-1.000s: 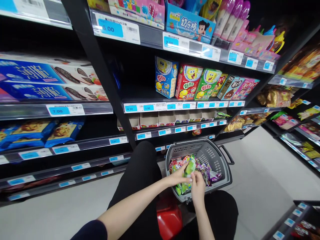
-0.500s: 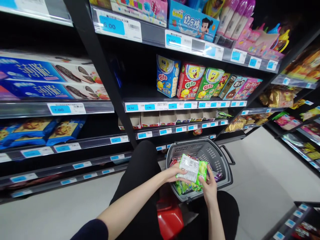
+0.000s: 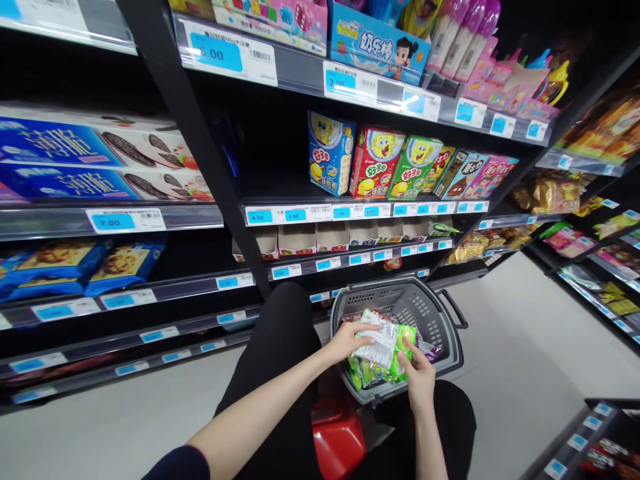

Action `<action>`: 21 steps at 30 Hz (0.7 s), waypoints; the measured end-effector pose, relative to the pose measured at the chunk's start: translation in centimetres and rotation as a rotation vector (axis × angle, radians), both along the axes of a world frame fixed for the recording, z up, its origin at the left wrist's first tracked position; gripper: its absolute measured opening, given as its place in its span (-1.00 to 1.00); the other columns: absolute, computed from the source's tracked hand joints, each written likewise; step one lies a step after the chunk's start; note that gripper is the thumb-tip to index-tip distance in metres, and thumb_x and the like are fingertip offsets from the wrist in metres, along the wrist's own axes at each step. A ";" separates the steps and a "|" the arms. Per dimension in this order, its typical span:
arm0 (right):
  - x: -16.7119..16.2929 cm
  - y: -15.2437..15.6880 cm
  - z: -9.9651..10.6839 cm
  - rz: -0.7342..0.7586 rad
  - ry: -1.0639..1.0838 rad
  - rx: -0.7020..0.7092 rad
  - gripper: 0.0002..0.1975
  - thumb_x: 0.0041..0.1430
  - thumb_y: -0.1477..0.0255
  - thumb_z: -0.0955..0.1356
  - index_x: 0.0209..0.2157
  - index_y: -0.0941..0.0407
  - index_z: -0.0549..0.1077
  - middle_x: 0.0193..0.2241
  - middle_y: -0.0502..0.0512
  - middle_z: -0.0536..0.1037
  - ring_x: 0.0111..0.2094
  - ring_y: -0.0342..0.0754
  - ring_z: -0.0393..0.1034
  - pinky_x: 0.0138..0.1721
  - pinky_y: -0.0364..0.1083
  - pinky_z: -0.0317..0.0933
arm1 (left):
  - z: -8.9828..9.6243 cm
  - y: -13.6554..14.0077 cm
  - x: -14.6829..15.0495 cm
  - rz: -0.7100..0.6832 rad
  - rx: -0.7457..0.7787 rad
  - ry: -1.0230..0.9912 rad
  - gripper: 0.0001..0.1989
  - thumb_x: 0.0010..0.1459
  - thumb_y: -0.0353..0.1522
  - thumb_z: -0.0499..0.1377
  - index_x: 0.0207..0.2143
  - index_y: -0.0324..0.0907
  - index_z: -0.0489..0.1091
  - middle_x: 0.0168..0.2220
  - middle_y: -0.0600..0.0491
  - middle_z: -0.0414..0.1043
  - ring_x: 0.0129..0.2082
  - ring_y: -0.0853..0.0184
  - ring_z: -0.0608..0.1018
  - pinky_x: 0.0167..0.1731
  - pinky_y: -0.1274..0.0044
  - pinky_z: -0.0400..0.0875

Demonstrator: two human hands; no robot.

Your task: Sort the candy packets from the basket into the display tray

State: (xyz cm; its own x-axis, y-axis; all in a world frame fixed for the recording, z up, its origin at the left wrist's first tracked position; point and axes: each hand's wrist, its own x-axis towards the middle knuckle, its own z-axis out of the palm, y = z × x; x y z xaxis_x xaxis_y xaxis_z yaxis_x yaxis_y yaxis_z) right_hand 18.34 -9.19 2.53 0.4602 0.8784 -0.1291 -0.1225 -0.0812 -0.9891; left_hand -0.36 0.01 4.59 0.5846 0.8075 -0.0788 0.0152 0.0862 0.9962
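Observation:
A green and white snack packet, printed back up, is held over the grey shopping basket. Closed on the packet's left side is my left hand, its fingers lying across the top face. At the packet's green right end, my right hand grips with thumb and fingers. Beneath, several colourful snack bags lie in the basket, partly hidden by the packet and hands. The basket stands between my knees.
Shelving with several snack boxes rises in front, and open cardboard trays line a lower shelf. Long cookie boxes are at left. A red stool sits below me. The basket's handle sticks out right.
My left fingers have shifted up onto the packet's top face, and my right fingers have moved over its green end. The view has shifted slightly.

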 end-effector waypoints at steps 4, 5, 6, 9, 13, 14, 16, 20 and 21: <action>0.0 0.2 -0.3 -0.052 -0.128 0.029 -0.72 -0.16 0.27 0.45 -0.40 0.16 0.56 -0.35 0.16 0.59 -0.26 0.07 0.44 -0.19 0.00 0.28 | 0.1 -0.2 0.2 0.029 -0.016 0.025 -0.62 -0.07 -0.28 0.25 -0.16 -0.23 0.50 -0.17 -0.04 0.53 -0.35 0.23 0.55 -0.31 0.48 0.41; 0.0 0.3 -0.4 -0.060 -0.156 0.044 -0.74 -0.16 0.25 0.44 -0.46 0.16 0.54 -0.40 0.14 0.59 -0.31 0.05 0.44 -0.22 -0.01 0.27 | 0.2 -0.1 0.2 0.053 0.001 0.030 -0.67 -0.08 -0.29 0.26 -0.23 -0.23 0.53 -0.22 -0.03 0.54 -0.32 0.23 0.54 -0.25 0.49 0.39; -0.1 0.4 -0.4 -0.062 -0.177 0.058 -0.75 -0.16 0.24 0.44 -0.50 0.16 0.52 -0.45 0.12 0.57 -0.35 0.03 0.43 -0.26 -0.04 0.27 | 0.2 -0.1 0.3 0.078 0.019 0.034 -0.73 -0.10 -0.30 0.27 -0.31 -0.24 0.55 -0.27 -0.02 0.56 -0.28 0.22 0.53 -0.20 0.50 0.35; -0.6 0.6 -0.5 -0.058 -0.203 0.075 -0.74 -0.13 0.23 0.43 -0.53 0.15 0.47 -0.53 0.03 0.51 -0.44 -0.05 0.37 -0.36 -0.11 0.22 | 0.3 0.2 0.6 0.143 0.020 0.041 -0.83 -0.10 -0.32 0.26 -0.46 -0.25 0.56 -0.41 0.00 0.56 -0.31 0.24 0.51 -0.19 0.52 0.30; -1.3 0.9 -0.6 -0.070 -0.184 0.062 -0.72 -0.09 0.20 0.40 -0.53 0.15 0.42 -0.58 -0.02 0.44 -0.50 -0.11 0.29 -0.43 -0.15 0.16 | 0.3 0.4 0.9 0.228 -0.017 0.018 -0.85 -0.09 -0.34 0.24 -0.54 -0.27 0.51 -0.51 0.07 0.49 -0.38 0.29 0.45 -0.26 0.53 0.26; -1.4 1.0 -0.6 -0.073 -0.173 0.057 -0.71 -0.08 0.20 0.40 -0.53 0.16 0.41 -0.59 -0.03 0.43 -0.51 -0.12 0.28 -0.45 -0.15 0.15 | 0.3 0.4 0.9 0.243 -0.035 0.005 -0.85 -0.09 -0.34 0.23 -0.56 -0.27 0.49 -0.52 0.07 0.47 -0.39 0.31 0.44 -0.27 0.54 0.25; -1.4 1.1 -0.5 -0.072 -0.150 0.047 -0.72 -0.08 0.21 0.40 -0.51 0.16 0.41 -0.60 -0.05 0.41 -0.54 -0.14 0.25 -0.49 -0.17 0.12 | 0.2 0.5 0.9 0.262 -0.081 -0.032 -0.86 -0.11 -0.34 0.23 -0.56 -0.28 0.47 -0.52 0.08 0.44 -0.40 0.33 0.42 -0.30 0.55 0.24; -1.2 1.0 -0.2 -0.024 -0.029 0.027 -0.74 -0.14 0.27 0.44 -0.45 0.10 0.37 -0.62 -0.11 0.38 -0.61 -0.17 0.23 -0.57 -0.20 0.09 | -0.5 0.6 0.8 0.242 -0.221 -0.140 -0.80 -0.19 -0.43 0.23 -0.39 -0.23 0.42 -0.42 0.12 0.42 -0.45 0.42 0.40 -0.43 0.62 0.23; -1.2 0.9 -0.1 0.000 0.022 0.024 -0.74 -0.15 0.27 0.45 -0.45 0.09 0.36 -0.60 -0.10 0.41 -0.59 -0.16 0.26 -0.56 -0.19 0.12 | -0.8 0.6 0.7 0.220 -0.268 -0.163 -0.76 -0.20 -0.44 0.22 -0.36 -0.22 0.40 -0.44 0.14 0.40 -0.50 0.45 0.38 -0.49 0.64 0.21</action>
State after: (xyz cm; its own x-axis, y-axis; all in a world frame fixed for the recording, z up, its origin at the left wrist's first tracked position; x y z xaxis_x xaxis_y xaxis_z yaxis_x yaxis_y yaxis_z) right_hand 17.16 -8.29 2.42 0.4577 0.8812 -0.1182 -0.1442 -0.0576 -0.9879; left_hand 0.39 0.63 3.82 0.4217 0.8784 -0.2249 -0.1893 0.3278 0.9256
